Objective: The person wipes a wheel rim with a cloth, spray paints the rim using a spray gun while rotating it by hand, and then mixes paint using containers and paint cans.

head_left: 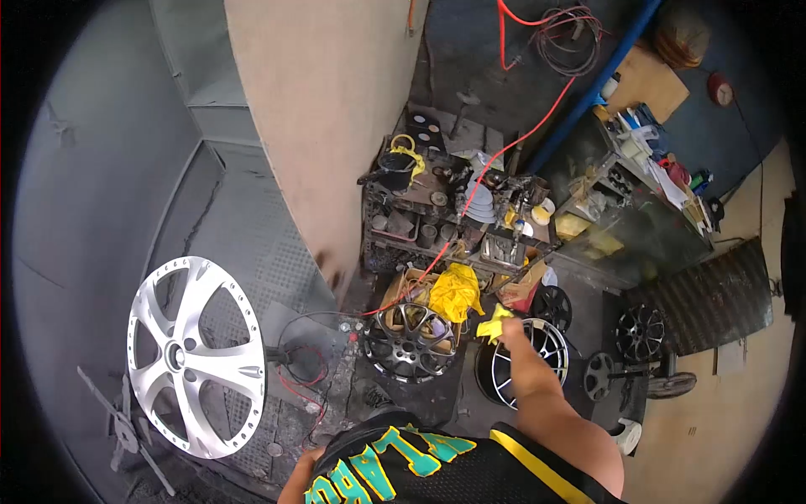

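My right hand [510, 331] is closed on a yellow cloth [492, 323], with my arm stretched forward. Hand and cloth are over the upper rim of a black wheel with bright spokes [502, 370]; I cannot tell whether the cloth touches it. My left hand [307, 462] is low by my body, partly behind the black jersey [403, 466], and its fingers are hidden. A dark multi-spoke wheel [410, 343] lies in front of me. To the left, a large silver wheel [197, 357] stands upright, face toward me.
A cluttered metal shelf [395, 206] holds cans, discs and tools. Below it lies a yellow plastic bag [455, 292]. A red hose [537, 126] runs down across the shelf. Other wheels [640, 333] lie at right, beside a cabinet [625, 214]. A pale panel [327, 109] rises at left.
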### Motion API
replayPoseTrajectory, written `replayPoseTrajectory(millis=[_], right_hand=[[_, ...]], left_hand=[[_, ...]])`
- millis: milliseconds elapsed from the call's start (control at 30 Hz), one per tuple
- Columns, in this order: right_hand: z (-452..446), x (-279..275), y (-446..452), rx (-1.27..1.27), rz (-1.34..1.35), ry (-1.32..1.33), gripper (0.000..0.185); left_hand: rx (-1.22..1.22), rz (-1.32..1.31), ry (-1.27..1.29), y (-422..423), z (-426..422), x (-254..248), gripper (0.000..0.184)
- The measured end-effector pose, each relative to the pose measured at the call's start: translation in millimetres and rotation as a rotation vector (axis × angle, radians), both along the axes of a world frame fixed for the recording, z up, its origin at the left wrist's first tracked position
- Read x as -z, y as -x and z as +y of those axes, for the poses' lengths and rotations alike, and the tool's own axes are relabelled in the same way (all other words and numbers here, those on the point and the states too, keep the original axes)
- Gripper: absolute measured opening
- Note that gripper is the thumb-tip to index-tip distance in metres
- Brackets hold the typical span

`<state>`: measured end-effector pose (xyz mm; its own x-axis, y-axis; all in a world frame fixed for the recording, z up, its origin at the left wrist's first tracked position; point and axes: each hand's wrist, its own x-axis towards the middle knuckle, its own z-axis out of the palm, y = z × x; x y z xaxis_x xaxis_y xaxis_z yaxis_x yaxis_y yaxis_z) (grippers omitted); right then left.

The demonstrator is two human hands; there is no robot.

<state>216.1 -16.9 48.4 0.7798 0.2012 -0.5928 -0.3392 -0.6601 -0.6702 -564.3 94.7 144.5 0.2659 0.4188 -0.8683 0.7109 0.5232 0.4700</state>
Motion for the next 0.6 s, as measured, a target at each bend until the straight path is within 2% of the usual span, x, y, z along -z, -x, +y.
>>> replayPoseTrajectory(millis=[33, 67, 133, 200, 267, 333, 367, 433, 467, 500, 567, 600], right_hand=[[15, -46, 8, 0.109, 0.063, -0.072, 0.025], [41, -118, 28, 0.223, 0.121, -0.142, 0.024], [61, -150, 33, 0.189, 0.154, -0.150, 0.024], [82, -159, 28, 0.161, 0.184, -0.157, 0.023], [100, -165, 18, 0.177, 0.196, -0.277, 0.024], [108, -106, -64, 0.150, 0.317, -0.304, 0.026], [126, -121, -71, 0.166, 0.204, -0.432, 0.026], [167, -175, -82, 0.294, 0.229, -0.877, 0.030], [182, -203, -72, 0.287, 0.086, -0.906, 0.036], [198, -235, -58, 0.275, 0.015, -0.821, 0.042], [212, -253, -29, 0.121, -0.030, -0.667, 0.050], [220, -246, -20, 0.036, -0.022, -0.579, 0.051]], left_hand=[[-0.003, 0.000, -0.005, -2, -4, 3, 0.032], [-0.019, 0.000, -0.007, -7, -7, 6, 0.032], [-0.044, 0.000, -0.013, -16, -16, 10, 0.032], [-0.056, 0.005, -0.011, -22, -23, 14, 0.033], [-0.070, 0.002, -0.012, -26, -31, 16, 0.033], [-0.081, -0.004, -0.013, -30, -40, 19, 0.033], [-0.087, -0.003, -0.016, -32, -41, 21, 0.033], [-0.086, -0.015, -0.026, -31, -52, 27, 0.033], [-0.086, -0.023, -0.031, -28, -56, 28, 0.033], [-0.087, -0.031, -0.040, -26, -62, 31, 0.033], [-0.084, -0.068, -0.069, -17, -77, 37, 0.034], [-0.087, -0.088, -0.092, -9, -89, 42, 0.034]])
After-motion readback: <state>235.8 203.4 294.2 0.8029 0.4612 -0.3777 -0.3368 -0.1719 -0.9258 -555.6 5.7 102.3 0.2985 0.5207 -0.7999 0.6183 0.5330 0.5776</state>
